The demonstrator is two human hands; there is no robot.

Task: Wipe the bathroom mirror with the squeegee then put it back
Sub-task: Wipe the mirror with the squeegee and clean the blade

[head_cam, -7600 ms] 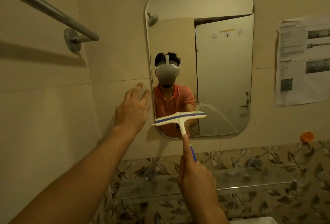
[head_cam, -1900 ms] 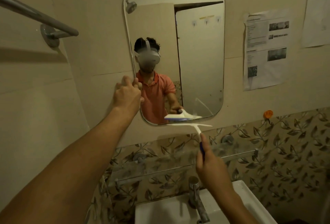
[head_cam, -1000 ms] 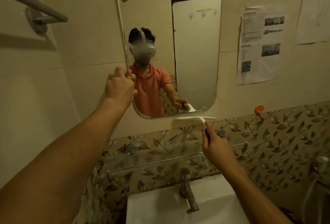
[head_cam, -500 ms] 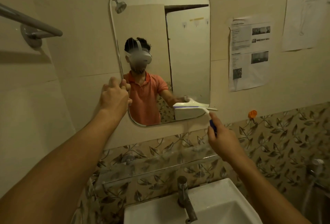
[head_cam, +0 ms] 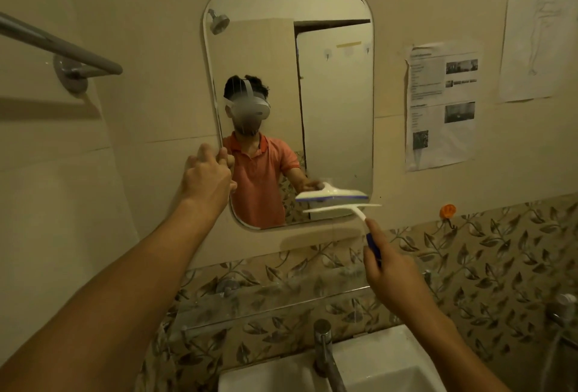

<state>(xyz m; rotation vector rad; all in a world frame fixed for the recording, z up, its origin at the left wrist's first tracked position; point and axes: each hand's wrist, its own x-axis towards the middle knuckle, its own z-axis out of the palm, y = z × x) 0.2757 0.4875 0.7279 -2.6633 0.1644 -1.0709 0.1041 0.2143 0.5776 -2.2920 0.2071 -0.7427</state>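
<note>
Wiping: squeegee (head_cam: 341, 209) blade lies across mirror (head_cam: 337, 110) lower right corner.
Right hand (head_cam: 391, 269): grasps the squeegee's blue handle.
Left hand (head_cam: 208, 182): fingers curled round the mirror's left edge.

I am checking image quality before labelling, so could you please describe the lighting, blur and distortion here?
Head view: dim, warm yellowish light; the squeegee blade is slightly motion-blurred; the towel bar casts a soft shadow on the wall; the wide angle skews the mirror outline.
</note>
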